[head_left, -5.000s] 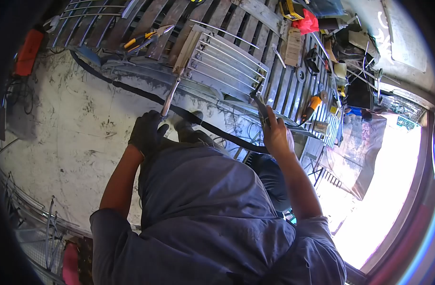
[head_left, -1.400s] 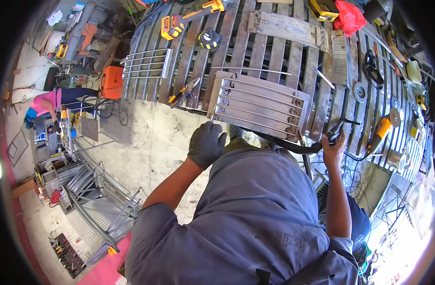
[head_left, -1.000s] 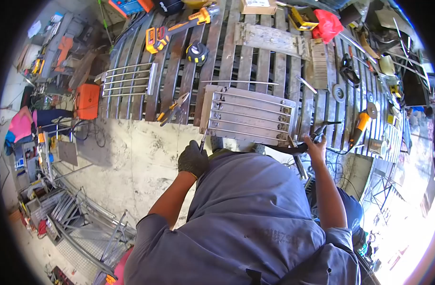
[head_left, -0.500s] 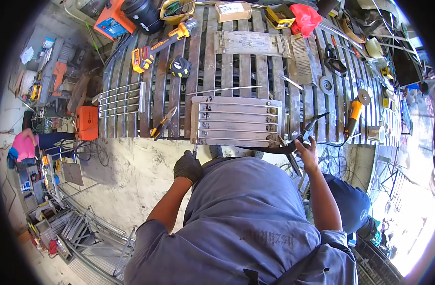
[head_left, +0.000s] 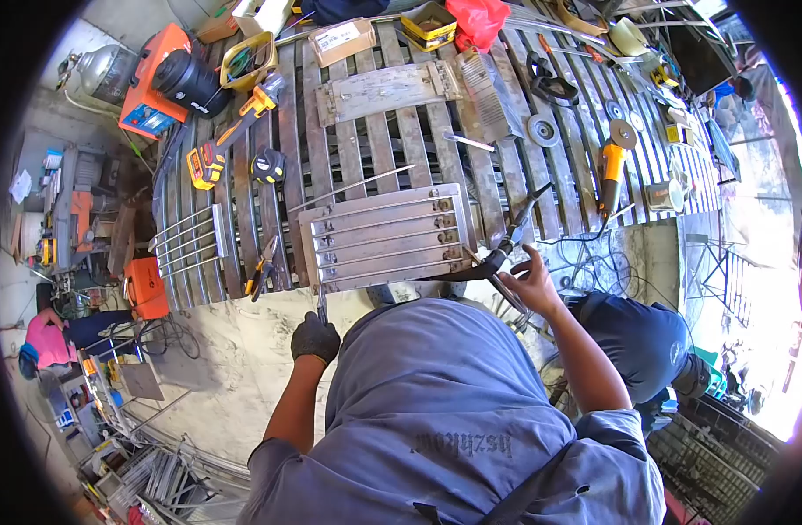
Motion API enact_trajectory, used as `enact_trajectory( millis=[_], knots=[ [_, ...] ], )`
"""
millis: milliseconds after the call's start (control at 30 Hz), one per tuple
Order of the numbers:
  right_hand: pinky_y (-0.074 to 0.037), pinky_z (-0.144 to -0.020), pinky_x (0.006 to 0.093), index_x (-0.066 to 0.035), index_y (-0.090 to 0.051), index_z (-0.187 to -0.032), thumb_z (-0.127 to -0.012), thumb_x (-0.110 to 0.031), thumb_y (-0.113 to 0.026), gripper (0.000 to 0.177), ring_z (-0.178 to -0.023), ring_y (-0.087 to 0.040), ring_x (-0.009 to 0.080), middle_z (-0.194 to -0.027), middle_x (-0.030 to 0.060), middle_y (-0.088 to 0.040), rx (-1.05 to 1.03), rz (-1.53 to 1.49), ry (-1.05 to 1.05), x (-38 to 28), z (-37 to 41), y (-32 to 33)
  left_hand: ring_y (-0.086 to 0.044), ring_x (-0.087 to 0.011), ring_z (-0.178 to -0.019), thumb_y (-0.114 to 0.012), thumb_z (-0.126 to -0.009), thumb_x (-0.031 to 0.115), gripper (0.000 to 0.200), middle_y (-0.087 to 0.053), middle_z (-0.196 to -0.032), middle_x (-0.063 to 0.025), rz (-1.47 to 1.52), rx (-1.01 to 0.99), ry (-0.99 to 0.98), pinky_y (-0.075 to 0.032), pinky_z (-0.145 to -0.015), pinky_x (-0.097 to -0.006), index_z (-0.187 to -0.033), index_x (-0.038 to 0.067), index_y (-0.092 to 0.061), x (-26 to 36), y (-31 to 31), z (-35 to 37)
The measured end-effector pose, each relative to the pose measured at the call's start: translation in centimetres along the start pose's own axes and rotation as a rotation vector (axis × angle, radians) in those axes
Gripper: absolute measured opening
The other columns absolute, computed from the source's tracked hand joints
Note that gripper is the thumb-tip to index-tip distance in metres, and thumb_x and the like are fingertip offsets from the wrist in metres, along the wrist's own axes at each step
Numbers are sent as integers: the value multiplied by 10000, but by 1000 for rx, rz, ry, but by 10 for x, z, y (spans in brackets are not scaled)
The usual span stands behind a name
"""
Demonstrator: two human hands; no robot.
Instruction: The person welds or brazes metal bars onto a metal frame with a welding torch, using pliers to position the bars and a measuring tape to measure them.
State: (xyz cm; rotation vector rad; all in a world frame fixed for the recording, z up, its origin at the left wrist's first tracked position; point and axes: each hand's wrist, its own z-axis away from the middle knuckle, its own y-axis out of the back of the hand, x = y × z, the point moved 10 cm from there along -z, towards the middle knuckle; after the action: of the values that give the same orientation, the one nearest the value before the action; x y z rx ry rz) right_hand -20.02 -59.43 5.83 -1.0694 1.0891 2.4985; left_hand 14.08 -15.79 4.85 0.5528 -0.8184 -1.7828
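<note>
My left hand (head_left: 315,339), in a dark glove, is closed round a metal tool (head_left: 322,304) that reaches up to the lower left corner of a metal plate (head_left: 385,234). Several parallel rods lie across the plate, with dark spots at their ends. My bare right hand (head_left: 531,282) is beside the plate's lower right corner, thumb and fingers apart. Just above and left of it is a black torch-like tool (head_left: 506,243), tip pointing up and right; the hand does not appear to grip it.
On the slatted metal table (head_left: 353,162) are pliers (head_left: 263,269), a rod grid (head_left: 191,241), a tape measure (head_left: 267,164), a clamp (head_left: 243,118) and an angle grinder (head_left: 613,166). One person (head_left: 633,341) crouches at right; another (head_left: 51,339) is at left.
The view has turned, so the plate looks tilted and the table items sit further left. My right hand's fingers have spread away from the black tool. My left hand still holds its metal tool.
</note>
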Motion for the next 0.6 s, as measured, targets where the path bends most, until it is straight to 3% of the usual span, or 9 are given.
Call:
enact_trajectory(
  millis=[100,233,267,367,467,500,567,600],
  knots=[
    [-615,-931,433,57,-338,-1691,-883,-451,-966,1143,-1055,-786,337,-1135,202,-795,-25,100,-13,7,10,3,-784,-505,-1067,-641,-1014,344,440,-787,-1117,-336,-10,10,3,-617,-952,-589,-1235,-36,-633,2,-1,-1],
    [-613,-921,424,83,-499,-1591,-948,-520,-890,965,-1087,-788,303,-1175,214,-795,21,16,-103,10,-8,11,-783,-503,-1078,-645,-1012,348,448,-787,-1125,-335,-15,8,20,-616,-959,-588,-1245,-34,-624,1,-2,-2],
    [-603,-891,398,91,-622,-1474,-982,-538,-847,830,-1042,-775,245,-1159,175,-797,-11,-97,-157,4,-11,10,-782,-502,-1085,-646,-1012,351,450,-787,-1130,-336,-14,7,26,-615,-963,-587,-1247,-32,-622,2,-1,-1],
    [-572,-804,353,63,-703,-1363,-1000,-505,-835,687,-961,-739,193,-1115,130,-791,-110,-503,-281,9,-35,-12,-766,-498,-1123,-688,-1000,380,485,-760,-1197,-330,9,-1,34,-612,-965,-587,-1269,-18,-619,9,11,9],
    [-463,-638,311,0,-743,-1126,-986,-379,-854,419,-779,-647,160,-972,77,-736,-118,-637,-281,10,-58,-32,-742,-489,-1132,-727,-999,399,505,-720,-1256,-306,-6,122,5,-598,-974,-584,-1292,1,-625,30,42,32],
    [-441,-620,311,-14,-727,-1088,-980,-337,-860,365,-731,-616,148,-912,51,-706,-155,-677,-254,13,-67,-39,-735,-484,-1121,-742,-996,383,499,-713,-1254,-291,34,213,-112,-593,-973,-579,-1302,5,-626,40,49,35],
    [-433,-587,321,7,-725,-1024,-921,-249,-860,307,-654,-584,152,-825,51,-673,2,-492,-268,9,-59,-30,-721,-473,-1099,-771,-992,350,494,-699,-1248,-260,113,408,-328,-585,-971,-568,-1324,14,-629,50,61,45],
    [-455,-596,341,3,-759,-935,-866,-201,-835,228,-650,-597,154,-784,43,-683,115,-547,-267,1,-46,-24,-711,-464,-1131,-789,-979,306,471,-698,-1215,-261,251,477,-419,-579,-989,-548,-1304,7,-627,59,75,56]
  ],
)
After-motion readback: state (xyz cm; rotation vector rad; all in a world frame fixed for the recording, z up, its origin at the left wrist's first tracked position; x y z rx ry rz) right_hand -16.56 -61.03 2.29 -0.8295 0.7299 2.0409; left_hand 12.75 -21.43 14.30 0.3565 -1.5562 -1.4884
